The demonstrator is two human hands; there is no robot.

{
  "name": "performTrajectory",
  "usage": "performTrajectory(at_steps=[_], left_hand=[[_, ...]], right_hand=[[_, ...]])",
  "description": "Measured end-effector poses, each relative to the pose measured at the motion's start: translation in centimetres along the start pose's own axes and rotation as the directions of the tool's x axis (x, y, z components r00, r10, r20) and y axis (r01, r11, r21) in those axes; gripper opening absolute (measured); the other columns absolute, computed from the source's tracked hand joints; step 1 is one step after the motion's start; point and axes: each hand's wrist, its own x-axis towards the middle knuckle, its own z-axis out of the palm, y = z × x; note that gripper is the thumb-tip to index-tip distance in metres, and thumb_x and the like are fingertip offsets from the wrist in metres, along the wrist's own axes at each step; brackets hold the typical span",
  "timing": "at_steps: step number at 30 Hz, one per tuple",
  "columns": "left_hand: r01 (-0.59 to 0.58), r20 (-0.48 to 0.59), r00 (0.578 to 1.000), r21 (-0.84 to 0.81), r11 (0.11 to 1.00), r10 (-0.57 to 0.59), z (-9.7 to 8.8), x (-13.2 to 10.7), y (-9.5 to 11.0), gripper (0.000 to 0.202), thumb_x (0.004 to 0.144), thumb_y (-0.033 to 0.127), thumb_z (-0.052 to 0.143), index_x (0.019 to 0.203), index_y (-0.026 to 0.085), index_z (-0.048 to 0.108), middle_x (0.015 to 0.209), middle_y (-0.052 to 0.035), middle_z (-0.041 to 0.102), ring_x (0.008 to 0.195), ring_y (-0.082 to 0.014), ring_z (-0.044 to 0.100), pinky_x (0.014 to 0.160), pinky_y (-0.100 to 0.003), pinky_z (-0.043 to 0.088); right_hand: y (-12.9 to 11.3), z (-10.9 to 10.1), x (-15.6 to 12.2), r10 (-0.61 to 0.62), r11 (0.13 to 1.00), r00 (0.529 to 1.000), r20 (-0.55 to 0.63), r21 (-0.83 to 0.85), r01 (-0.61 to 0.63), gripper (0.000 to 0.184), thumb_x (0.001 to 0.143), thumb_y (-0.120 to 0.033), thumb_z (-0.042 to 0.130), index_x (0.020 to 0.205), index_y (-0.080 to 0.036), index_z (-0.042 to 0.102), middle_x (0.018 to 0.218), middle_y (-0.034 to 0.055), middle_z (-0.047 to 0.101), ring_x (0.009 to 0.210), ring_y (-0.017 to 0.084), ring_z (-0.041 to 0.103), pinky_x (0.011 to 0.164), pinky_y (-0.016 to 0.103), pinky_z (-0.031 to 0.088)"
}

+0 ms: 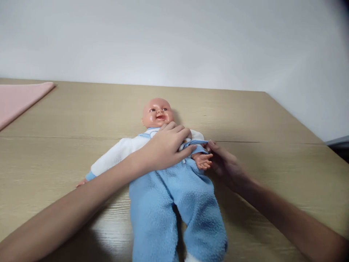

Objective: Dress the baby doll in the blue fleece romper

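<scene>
A baby doll (157, 113) lies on its back on the wooden table (272, 123), head away from me. It wears a light blue fleece overall (174, 203) with white sleeves (117, 154). My left hand (166, 147) rests on the doll's chest, fingers curled and pinching the blue strap (195, 143) of the overall. My right hand (226, 163) lies at the doll's side by its bent arm, with the fingertips closed on the same strap's end. The doll's small hand (203, 161) sits between my two hands.
A pink cloth (19, 98) lies flat at the table's far left corner. A white wall (174, 40) rises behind the table. The table's right edge runs diagonally at the right, with a dark object (339, 145) beyond it.
</scene>
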Motion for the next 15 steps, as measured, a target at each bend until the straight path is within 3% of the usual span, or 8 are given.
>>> performTrajectory(at_steps=[2, 6, 11, 15], left_hand=[[0.01, -0.012, 1.0, -0.007, 1.0, -0.01, 0.15, 0.02, -0.01, 0.031, 0.116, 0.049, 0.059, 0.106, 0.02, 0.064, 0.105, -0.0095, 0.072, 0.105, -0.032, 0.06, 0.096, -0.047, 0.047], [0.039, -0.064, 0.997, -0.067, 0.997, -0.043, 0.29, -0.02, 0.05, 0.034, 0.117, 0.052, 0.057, 0.105, 0.02, 0.062, 0.1, -0.0082, 0.069, 0.102, -0.0309, 0.06, 0.095, -0.047, 0.047], [0.061, -0.073, 0.995, -0.142, 0.988, -0.072, 0.14, -0.03, 0.01, 0.044, 0.122, 0.047, 0.035, 0.102, 0.021, 0.063, 0.099, -0.0087, 0.07, 0.1, -0.0301, 0.06, 0.097, -0.049, 0.047], [0.053, -0.063, 0.996, -0.203, 0.978, -0.067, 0.06, -0.07, -0.35, 0.027, 0.115, 0.03, 0.044, 0.115, 0.02, 0.069, 0.11, -0.0097, 0.076, 0.109, -0.0304, 0.063, 0.1, -0.049, 0.049]], right_hand=[[0.28, -0.41, 0.58, -0.101, 0.986, 0.995, -0.002, -0.133, 0.099, 0.054, 0.081, -0.074, 0.095, 0.09, -0.025, 0.074, 0.087, 0.0008, 0.065, 0.079, 0.017, 0.058, 0.07, 0.028, 0.055], [0.52, -0.44, 0.8, -0.389, 0.836, 0.921, 0.02, -0.413, 0.362, 0.051, 0.099, -0.075, 0.078, 0.09, -0.026, 0.07, 0.09, -0.0008, 0.062, 0.085, 0.016, 0.057, 0.08, 0.025, 0.053], [0.39, -0.45, 0.53, -0.349, 0.845, 0.936, 0.049, -0.417, 0.336, 0.052, 0.102, -0.073, 0.074, 0.085, -0.025, 0.062, 0.081, -0.0026, 0.055, 0.074, 0.016, 0.049, 0.07, 0.028, 0.047], [0.15, -0.88, 0.38, -0.327, 0.856, 0.941, 0.087, -0.395, 0.334, 0.037, 0.09, -0.053, 0.089, 0.089, -0.024, 0.067, 0.087, -0.0019, 0.06, 0.081, 0.016, 0.055, 0.075, 0.028, 0.049]])
